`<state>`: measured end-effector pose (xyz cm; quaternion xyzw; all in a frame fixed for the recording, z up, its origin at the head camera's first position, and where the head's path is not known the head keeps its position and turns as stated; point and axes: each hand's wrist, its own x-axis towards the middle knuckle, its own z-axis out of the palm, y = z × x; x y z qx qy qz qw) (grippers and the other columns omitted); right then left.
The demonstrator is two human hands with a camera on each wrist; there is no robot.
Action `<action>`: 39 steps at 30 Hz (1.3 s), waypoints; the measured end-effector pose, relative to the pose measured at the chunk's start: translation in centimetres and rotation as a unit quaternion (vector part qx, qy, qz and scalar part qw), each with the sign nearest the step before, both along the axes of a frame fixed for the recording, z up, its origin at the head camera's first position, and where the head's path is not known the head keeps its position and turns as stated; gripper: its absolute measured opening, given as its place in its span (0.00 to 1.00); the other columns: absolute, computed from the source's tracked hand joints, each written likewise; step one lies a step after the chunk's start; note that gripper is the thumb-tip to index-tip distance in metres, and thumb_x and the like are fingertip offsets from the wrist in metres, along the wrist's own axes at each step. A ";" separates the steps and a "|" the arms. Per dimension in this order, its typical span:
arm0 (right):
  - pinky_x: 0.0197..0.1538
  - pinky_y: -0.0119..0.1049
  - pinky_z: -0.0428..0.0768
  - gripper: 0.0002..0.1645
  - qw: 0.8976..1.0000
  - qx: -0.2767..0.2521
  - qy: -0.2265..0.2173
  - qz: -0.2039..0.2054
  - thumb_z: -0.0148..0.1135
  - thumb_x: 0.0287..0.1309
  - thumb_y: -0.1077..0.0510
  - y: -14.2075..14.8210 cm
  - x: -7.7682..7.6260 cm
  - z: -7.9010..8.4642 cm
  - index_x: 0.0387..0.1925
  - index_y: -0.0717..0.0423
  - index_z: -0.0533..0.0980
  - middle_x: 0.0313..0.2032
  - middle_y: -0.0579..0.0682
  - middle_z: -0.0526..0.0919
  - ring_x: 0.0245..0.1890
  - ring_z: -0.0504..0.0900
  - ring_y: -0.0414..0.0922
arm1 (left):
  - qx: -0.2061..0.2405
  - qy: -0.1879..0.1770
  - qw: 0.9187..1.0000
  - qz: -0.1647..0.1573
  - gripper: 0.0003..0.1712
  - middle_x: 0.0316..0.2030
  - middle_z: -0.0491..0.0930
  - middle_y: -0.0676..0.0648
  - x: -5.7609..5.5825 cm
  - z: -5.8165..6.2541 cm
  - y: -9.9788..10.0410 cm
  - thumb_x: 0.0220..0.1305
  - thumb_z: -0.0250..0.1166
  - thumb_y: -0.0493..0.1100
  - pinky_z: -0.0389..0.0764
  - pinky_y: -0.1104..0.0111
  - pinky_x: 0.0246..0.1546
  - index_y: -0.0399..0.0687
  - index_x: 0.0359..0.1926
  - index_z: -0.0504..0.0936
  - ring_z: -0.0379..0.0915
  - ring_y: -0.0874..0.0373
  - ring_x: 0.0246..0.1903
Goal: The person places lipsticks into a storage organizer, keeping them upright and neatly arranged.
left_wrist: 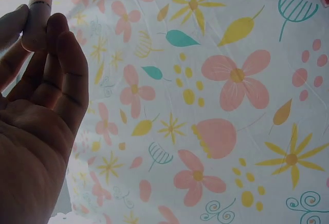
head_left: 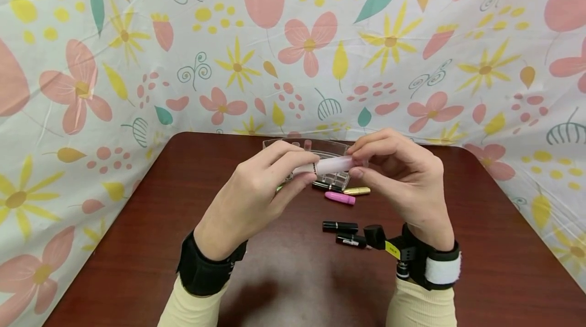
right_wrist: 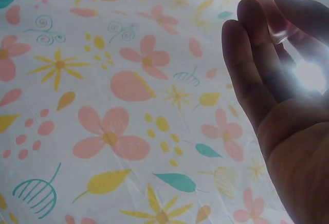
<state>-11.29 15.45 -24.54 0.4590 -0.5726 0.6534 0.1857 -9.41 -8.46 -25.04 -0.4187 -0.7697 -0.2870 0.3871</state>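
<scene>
A slim, pale pink lipstick tube (head_left: 334, 165) with a thin dark beaded ring is held level above the table, stretched between both hands. My left hand (head_left: 261, 179) pinches its left end between thumb and fingers. At the opposite end, the thumb and fingertips of my right hand (head_left: 405, 169) grip the tip, which looks clear and pinkish. The left wrist view shows the tube's rounded end (left_wrist: 36, 36) between the fingertips. In the right wrist view, the clear tip (right_wrist: 280, 31) sits between thumb and fingers.
Behind the hands stands a clear plastic organizer (head_left: 341, 149), partly hidden, with a pinkish tube (head_left: 308, 145) in it. Before it lie a black tube (head_left: 326, 185), a gold tube (head_left: 358, 191) and a magenta tube (head_left: 340, 198). Nearer are two black tubes (head_left: 340, 227). Floral cloth (head_left: 238, 67) surrounds the table.
</scene>
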 end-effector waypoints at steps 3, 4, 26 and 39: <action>0.35 0.38 0.87 0.12 1.000 -0.003 0.004 -0.012 0.67 0.49 0.83 -0.1 -0.1 0.0 0.38 0.81 0.78 0.41 0.61 0.84 0.36 0.85 0.48 | 0.006 0.011 1.000 -0.004 0.12 0.44 0.82 0.47 0.0 0.0 0.0 0.66 0.70 0.41 0.82 0.73 0.50 0.42 0.49 0.84 0.82 0.58 0.49; 0.34 0.36 0.87 0.12 1.000 -0.002 0.005 -0.018 0.67 0.49 0.83 -0.1 -0.1 -0.1 0.38 0.81 0.78 0.40 0.60 0.84 0.36 0.85 0.48 | 0.008 0.016 1.000 -0.005 0.13 0.44 0.82 0.46 0.0 0.1 0.0 0.66 0.70 0.41 0.82 0.73 0.52 0.41 0.49 0.84 0.82 0.57 0.49; 0.36 0.38 0.88 0.20 1.000 0.025 -0.003 0.001 0.65 0.44 0.87 -0.2 0.2 0.0 0.43 0.80 0.78 0.42 0.62 0.82 0.34 0.81 0.46 | 0.004 0.041 0.999 0.013 0.11 0.43 0.83 0.46 0.1 0.1 0.1 0.65 0.71 0.40 0.82 0.73 0.54 0.42 0.46 0.85 0.82 0.57 0.49; 0.36 0.36 0.87 0.20 0.999 0.032 0.000 -0.016 0.65 0.44 0.88 -0.2 0.2 0.0 0.42 0.79 0.78 0.41 0.59 0.83 0.33 0.81 0.45 | 0.005 0.049 0.999 0.012 0.10 0.43 0.82 0.46 0.1 0.2 0.2 0.64 0.71 0.39 0.81 0.71 0.55 0.41 0.45 0.85 0.82 0.57 0.49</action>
